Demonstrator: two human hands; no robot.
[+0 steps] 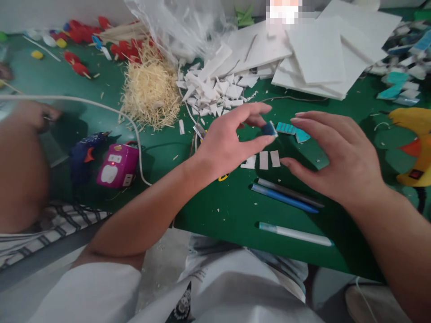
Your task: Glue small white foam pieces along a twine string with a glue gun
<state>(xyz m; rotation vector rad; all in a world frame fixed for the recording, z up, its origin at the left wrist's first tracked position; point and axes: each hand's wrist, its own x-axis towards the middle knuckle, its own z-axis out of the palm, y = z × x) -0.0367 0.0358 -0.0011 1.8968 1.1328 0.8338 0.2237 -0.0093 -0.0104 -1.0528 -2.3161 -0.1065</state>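
Between the thumb and fingers of my left hand (224, 141) is a small dark blue foam piece (268, 129) with a pale edge. My right hand (346, 154) is just to the right, fingers spread and holding nothing. A flat turquoise piece with dark stripes (286, 128) lies on the green table between the hands. Below it are small white rectangular pieces (263, 160). Nearer the table edge lie a blue marker (284, 198), a dark marker (292, 193) and a white marker with teal ends (296, 233).
White foam sheets (319, 58) and scraps (218, 92) lie at the back, beside a shredded-straw nest (151, 89). A yellow glue gun (417, 146) is at right; a dark blue one (85, 152) and a magenta power box (119, 167) are left, near another person's arm (22, 166). A white cable (101, 104) crosses there.
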